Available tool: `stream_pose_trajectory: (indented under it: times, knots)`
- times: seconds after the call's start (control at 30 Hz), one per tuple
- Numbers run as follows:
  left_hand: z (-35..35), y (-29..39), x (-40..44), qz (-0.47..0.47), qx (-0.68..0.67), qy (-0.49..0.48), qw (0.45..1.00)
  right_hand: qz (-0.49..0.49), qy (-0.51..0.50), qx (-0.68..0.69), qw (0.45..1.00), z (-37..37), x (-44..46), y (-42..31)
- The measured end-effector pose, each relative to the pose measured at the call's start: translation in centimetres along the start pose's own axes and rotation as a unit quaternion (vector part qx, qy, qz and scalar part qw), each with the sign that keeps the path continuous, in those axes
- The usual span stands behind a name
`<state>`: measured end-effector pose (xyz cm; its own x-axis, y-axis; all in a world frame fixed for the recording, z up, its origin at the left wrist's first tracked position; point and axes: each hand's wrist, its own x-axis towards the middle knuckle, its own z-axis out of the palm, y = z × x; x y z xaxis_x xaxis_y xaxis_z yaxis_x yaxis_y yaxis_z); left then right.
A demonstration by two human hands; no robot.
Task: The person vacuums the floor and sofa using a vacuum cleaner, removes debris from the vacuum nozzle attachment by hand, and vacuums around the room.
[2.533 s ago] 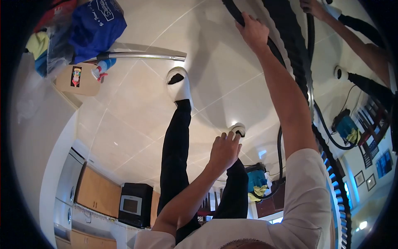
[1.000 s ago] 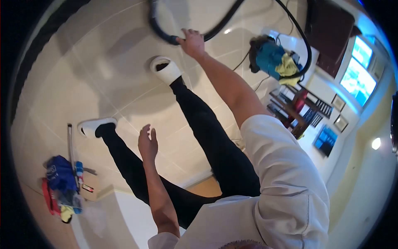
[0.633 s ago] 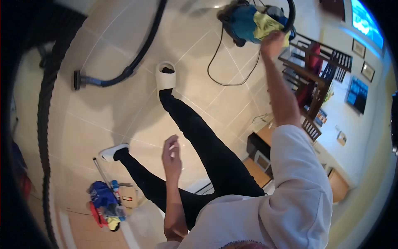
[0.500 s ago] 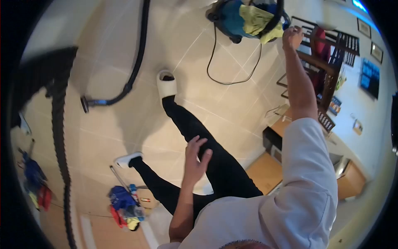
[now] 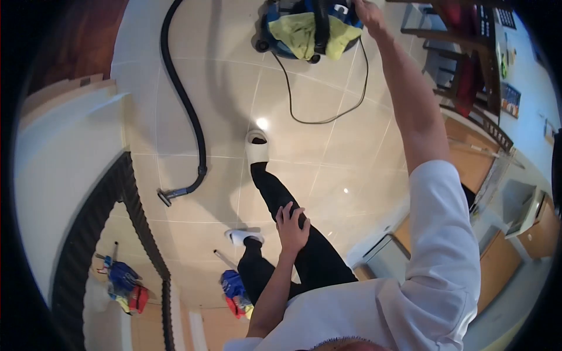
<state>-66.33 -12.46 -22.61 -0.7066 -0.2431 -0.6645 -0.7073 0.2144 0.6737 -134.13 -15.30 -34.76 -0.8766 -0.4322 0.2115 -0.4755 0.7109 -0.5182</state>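
A blue and black canister vacuum cleaner (image 5: pixel 274 29) stands on the tiled floor at the top, a yellow-green cloth (image 5: pixel 293 35) draped over it. My right hand (image 5: pixel 370 16) reaches to its right side; the fingers are partly cut off by the frame edge, so their grip is unclear. On my black-trousered leg, near the knee, rests my left hand (image 5: pixel 293 231), fingers spread and holding nothing. The black vacuum hose (image 5: pixel 186 102) curves down the floor to a floor nozzle (image 5: pixel 164 197). A thin power cord (image 5: pixel 319 122) loops below the vacuum.
A dark-framed mirror (image 5: pixel 76 251) leans at the left. Blue and red cloths (image 5: pixel 233 285) lie beside my rear leg, near a stick. Dark wooden chairs (image 5: pixel 468 76) stand at the upper right, with wooden cabinets (image 5: pixel 497 266) below.
My right hand has moved from beside the vacuum to its side. My left hand has come down onto my leg. The view has shifted, showing more of the left wall and mirror.
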Motion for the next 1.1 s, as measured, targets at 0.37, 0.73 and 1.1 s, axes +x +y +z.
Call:
stream_pose_trajectory:
  times: [0.37,0.73,1.1]
  knots:
    - [-21.0,9.9,4.7,0.045,0.219,0.044,0.974,0.083,-0.224,-0.220,0.946,0.0,2.0,0.7]
    - [-24.2,12.9,16.4,-0.023,0.443,-0.193,0.875,0.432,-0.168,-0.009,0.886,-1.2,3.0,-3.4]
    - [-32.0,13.4,27.0,-0.217,-0.105,-0.148,0.959,0.528,0.093,0.116,0.836,-12.7,-13.2,-16.7]
